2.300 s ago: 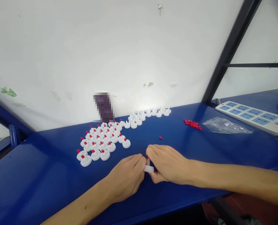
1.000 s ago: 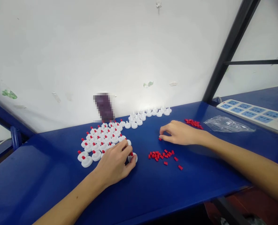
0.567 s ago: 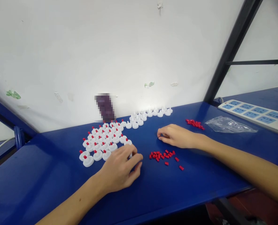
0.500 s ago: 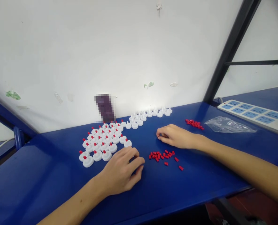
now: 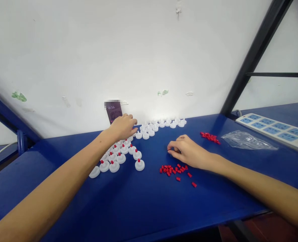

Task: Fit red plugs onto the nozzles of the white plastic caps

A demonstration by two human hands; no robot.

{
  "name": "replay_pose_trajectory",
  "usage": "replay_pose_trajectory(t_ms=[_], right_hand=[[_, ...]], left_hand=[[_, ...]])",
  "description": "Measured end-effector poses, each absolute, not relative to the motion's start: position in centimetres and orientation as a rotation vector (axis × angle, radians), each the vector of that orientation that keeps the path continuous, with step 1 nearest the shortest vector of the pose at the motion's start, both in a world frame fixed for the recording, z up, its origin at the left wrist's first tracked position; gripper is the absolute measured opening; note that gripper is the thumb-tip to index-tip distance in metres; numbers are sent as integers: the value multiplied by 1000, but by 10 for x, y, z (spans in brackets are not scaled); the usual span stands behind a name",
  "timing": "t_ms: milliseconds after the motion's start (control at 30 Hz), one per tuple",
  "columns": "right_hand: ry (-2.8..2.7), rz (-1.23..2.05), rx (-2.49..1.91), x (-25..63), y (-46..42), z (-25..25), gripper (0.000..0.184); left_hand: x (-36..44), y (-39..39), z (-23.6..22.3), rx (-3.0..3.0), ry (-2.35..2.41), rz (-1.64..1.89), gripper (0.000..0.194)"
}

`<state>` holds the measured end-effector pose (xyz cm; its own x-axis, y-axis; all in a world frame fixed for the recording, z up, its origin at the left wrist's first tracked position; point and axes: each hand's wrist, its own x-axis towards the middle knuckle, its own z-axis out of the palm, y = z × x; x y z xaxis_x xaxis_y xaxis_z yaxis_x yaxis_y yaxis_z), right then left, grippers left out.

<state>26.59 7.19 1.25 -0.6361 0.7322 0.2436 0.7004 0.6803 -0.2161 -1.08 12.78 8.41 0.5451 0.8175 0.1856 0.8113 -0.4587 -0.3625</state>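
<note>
While the left hand [image 5: 123, 127] is extended over the far end of the capped white parts [image 5: 139, 165], the right hand [image 5: 185, 151] rests low over the blue table [image 5: 154, 208], well apart from it. The left fingers are bent and directed toward the bare white parts [image 5: 145, 135], which stand just right of and beyond that hand; whether it grips one cannot be told. The right hand is loosely curled, thumb near the index finger; whether a cap is pinched inside cannot be told.

The step in hand appears to be selection of a bare part. The next move appears to call for a pinch on one part by the left hand and a red cap ready in the right.

Each visible white part sits on its disc, stem upward, long axis roughly vertical. The loose red caps [image 5: 174, 171] lie on their sides below the right hand, axes in mixed directions; the nearest cap [image 5: 194, 185] slants from upper left to lower right. A second red heap [image 5: 209, 137] lies beyond the right hand, to its right.
</note>
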Motion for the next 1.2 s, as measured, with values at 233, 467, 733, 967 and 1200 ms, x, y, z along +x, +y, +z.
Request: replay_pose_trajectory(t_ms=[233,467,733,967,1200], right_hand=[[-2340,275,-1274,259,65,16,15],[-2226,406,-1179,254,58,17,14],[-2108,375,-994,252,53,15,10],[-2050,321,-817,251,48,18,18],[-2156,161,-750,250,45,17,17]], left_hand=[[-7,160,73,-2575,-1185,179,18],[3,109,102,-2554,-1080,-177,23],[29,2,64,-2899,-513,-170,12],[22,-5,30,-3120,-888,-430,13],[11,-2,9,-2970,-956,-512,30]])
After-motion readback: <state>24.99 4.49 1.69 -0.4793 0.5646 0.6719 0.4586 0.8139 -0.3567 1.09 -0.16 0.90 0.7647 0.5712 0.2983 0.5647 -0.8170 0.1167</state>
